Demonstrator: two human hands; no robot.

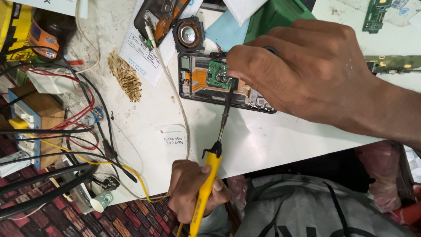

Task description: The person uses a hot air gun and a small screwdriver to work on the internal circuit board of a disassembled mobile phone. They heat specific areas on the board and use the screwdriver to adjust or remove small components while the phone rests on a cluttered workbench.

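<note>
My left hand [186, 186] grips the yellow handle of a soldering iron [209, 177] near the table's front edge. Its dark metal shaft runs up to an opened phone [197, 83], and the tip sits beside a small green circuit board [218, 74] inside it. My right hand [307, 72] comes in from the right and lies over the phone's right half. Its fingertips press down at the board's edge and hide that part of the phone.
A white table [272, 136] carries a round speaker part [189, 34], another phone frame [160, 15], a tan bundle of strands [125, 74] and a green box [276, 15]. Tangled wires [79, 131] and a brown and blue box [30, 118] crowd the left. Circuit boards [392, 63] lie at far right.
</note>
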